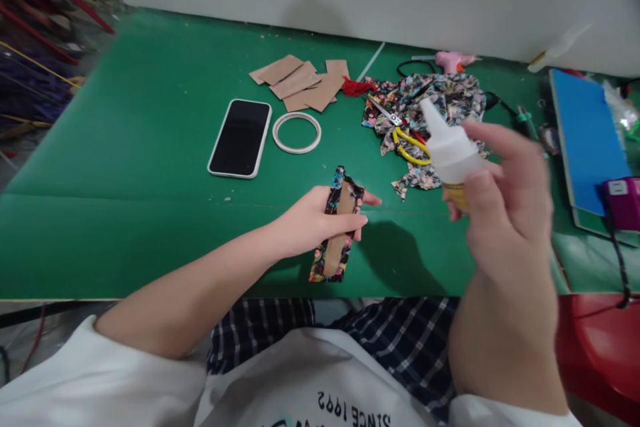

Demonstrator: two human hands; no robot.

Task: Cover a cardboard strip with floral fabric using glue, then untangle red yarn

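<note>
While left grip [317, 217] pinches floral-edged brown strip [335, 255], right grip [510, 203] clasps white-nozzled bottle [451, 152].

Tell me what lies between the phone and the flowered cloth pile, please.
A white ring, near the phone, then green tabletop up to the cloth pile, in the head view.

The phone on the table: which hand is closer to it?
Left. The left hand, holding the cloth-edged strip, is below and right of the phone in view; the right hand, holding the bottle, is much farther right.
</note>
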